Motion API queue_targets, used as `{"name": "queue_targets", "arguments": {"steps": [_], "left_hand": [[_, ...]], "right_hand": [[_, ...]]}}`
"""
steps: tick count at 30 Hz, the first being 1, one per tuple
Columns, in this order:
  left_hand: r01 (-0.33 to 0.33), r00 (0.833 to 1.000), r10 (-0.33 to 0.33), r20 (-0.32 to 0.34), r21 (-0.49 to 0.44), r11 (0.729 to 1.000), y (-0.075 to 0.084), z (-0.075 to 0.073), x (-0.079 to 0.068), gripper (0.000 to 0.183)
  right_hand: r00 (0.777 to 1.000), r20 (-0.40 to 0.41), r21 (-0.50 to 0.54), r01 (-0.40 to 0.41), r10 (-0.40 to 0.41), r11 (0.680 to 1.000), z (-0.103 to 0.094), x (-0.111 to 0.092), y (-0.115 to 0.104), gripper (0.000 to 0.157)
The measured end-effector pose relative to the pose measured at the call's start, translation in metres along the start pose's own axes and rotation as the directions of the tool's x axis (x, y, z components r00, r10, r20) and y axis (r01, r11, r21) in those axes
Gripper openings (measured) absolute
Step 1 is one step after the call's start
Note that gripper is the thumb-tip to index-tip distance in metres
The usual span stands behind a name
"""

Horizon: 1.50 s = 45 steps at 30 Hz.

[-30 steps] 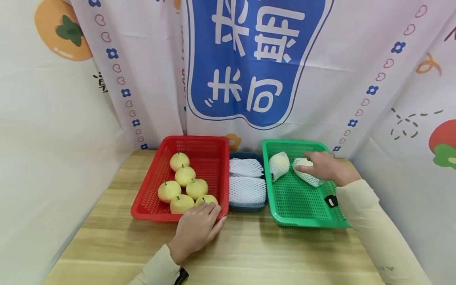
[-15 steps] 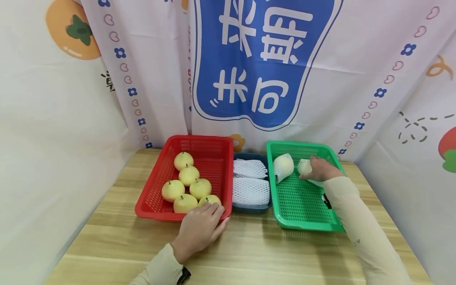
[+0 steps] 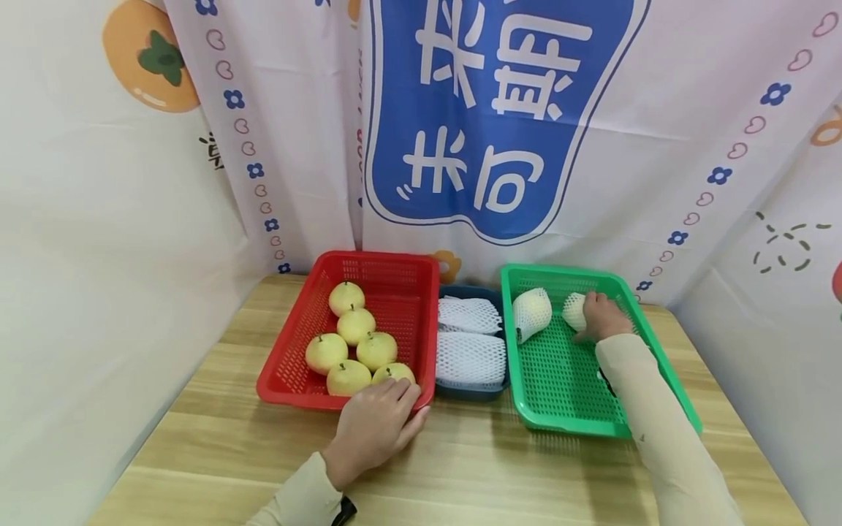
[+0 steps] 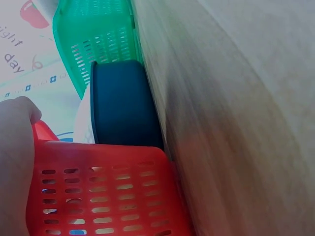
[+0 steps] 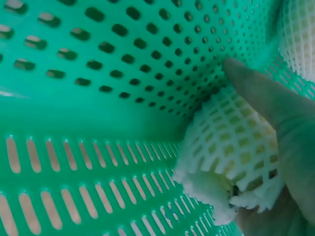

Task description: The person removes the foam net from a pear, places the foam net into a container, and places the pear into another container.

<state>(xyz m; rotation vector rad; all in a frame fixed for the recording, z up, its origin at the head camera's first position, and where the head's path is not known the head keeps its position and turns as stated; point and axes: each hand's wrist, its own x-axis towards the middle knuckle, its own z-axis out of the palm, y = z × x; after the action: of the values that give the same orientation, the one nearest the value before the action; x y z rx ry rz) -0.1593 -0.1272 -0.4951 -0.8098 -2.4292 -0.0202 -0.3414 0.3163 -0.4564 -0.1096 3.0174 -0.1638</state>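
At the front rim of the red basket (image 3: 299, 399), my left hand (image 3: 376, 422) grips the edge, its fingers curled over the rim beside the nearest pear (image 3: 395, 374). Several more yellow pears lie bare in that basket. My right hand (image 3: 604, 318) reaches into the green basket (image 3: 541, 420) and holds a pear in a white foam net (image 5: 231, 147), fingers on both sides of it. In the right wrist view the net's open end shows, with the pear's skin inside. Another netted pear (image 3: 533, 310) lies on the left of the green basket.
A dark blue tray (image 3: 470, 393) stands between the two baskets, with white foam nets (image 3: 470, 358) stacked in it. All three stand on a wooden table (image 3: 460, 467), close to a printed cloth (image 3: 296, 146) hanging behind.
My right hand has gone from over the netted pear to closing around it, turning it more upright at the basket's back right. My left hand stays on the red rim. The head view has shifted slightly.
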Motion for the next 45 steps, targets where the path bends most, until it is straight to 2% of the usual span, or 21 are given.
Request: {"name": "queue_targets", "arguments": {"steps": [5, 10, 13, 19, 23, 29, 33, 40, 45], "left_hand": [[0.001, 1.000, -0.001, -0.001, -0.004, 1.000, 0.003, 0.001, 0.001, 0.027], [-0.008, 1.000, 0.008, -0.003, -0.011, 1.000, 0.003, 0.003, 0.002, 0.027], [-0.008, 1.000, 0.008, -0.012, -0.006, 1.000, 0.001, 0.003, 0.002, 0.027], [-0.012, 0.999, 0.012, -0.043, 0.005, 1.000, -0.003, 0.002, 0.002, 0.027], [-0.017, 0.999, 0.017, -0.041, -0.001, 1.000, -0.002, 0.001, 0.003, 0.027], [-0.007, 1.000, 0.007, -0.025, -0.003, 1.000, -0.001, 0.002, 0.002, 0.026], [-0.013, 0.999, 0.012, -0.032, -0.011, 1.000, -0.001, 0.003, 0.001, 0.026], [-0.020, 0.998, 0.018, -0.057, -0.019, 1.000, -0.003, 0.004, 0.002, 0.029], [-0.024, 0.998, 0.022, -0.063, -0.024, 0.999, -0.003, 0.004, 0.002, 0.041]], "right_hand": [[1.000, -0.027, 0.017, 0.006, -0.006, 1.000, -0.001, -0.001, 0.005, 0.076], [0.995, -0.038, 0.040, 0.095, -0.093, 0.995, -0.011, -0.005, 0.008, 0.069], [0.985, -0.060, 0.055, 0.166, -0.163, 0.985, -0.025, -0.010, -0.001, 0.070], [0.939, -0.156, 0.049, 0.316, -0.305, 0.947, -0.062, -0.030, -0.032, 0.074], [0.906, -0.217, 0.054, 0.382, -0.362, 0.923, -0.083, -0.052, -0.052, 0.078], [0.863, -0.228, 0.067, 0.476, -0.451, 0.877, -0.103, -0.090, -0.088, 0.078], [0.835, -0.216, 0.064, 0.530, -0.506, 0.846, -0.101, -0.121, -0.109, 0.081], [0.705, -0.264, -0.022, 0.678, -0.658, 0.735, -0.076, -0.170, -0.137, 0.087], [0.693, -0.219, -0.006, 0.703, -0.687, 0.711, -0.048, -0.196, -0.153, 0.087]]}}
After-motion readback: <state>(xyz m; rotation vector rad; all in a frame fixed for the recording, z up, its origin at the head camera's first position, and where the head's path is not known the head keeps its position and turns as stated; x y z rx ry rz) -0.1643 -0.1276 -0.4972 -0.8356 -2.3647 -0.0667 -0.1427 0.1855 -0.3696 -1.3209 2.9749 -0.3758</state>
